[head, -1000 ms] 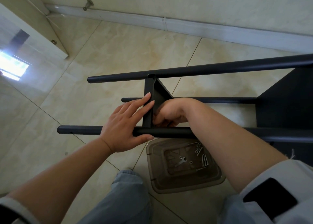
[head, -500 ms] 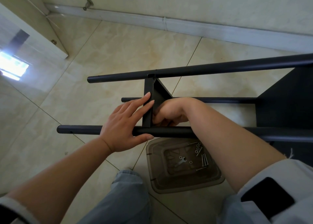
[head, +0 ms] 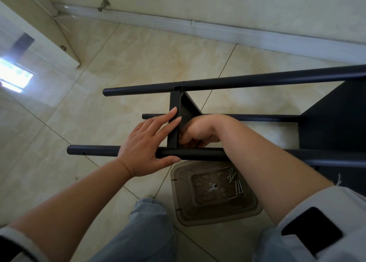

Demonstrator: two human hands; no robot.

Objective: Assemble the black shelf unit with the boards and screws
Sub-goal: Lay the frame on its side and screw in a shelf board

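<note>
While the black shelf unit (head: pixel 326 123) lies on its side over the tiled floor (head: pixel 138 63), its tubular legs run long-axis left to right, free ends pointing left. The left hand (head: pixel 142 144) lies flat, fingers straight against the small upright board (head: pixel 175 119), thumb under the near tube (head: pixel 95 150). The right hand (head: pixel 198 131) curls behind that board; what its grip holds is hidden. Screws (head: pixel 238 186) lie in a plastic tray (head: pixel 247 212) below.

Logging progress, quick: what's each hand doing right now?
Left hand: open, fingers flat on the board, thumb under the pole.
Right hand: fingers curled behind the board; cannot tell what they hold.
</note>
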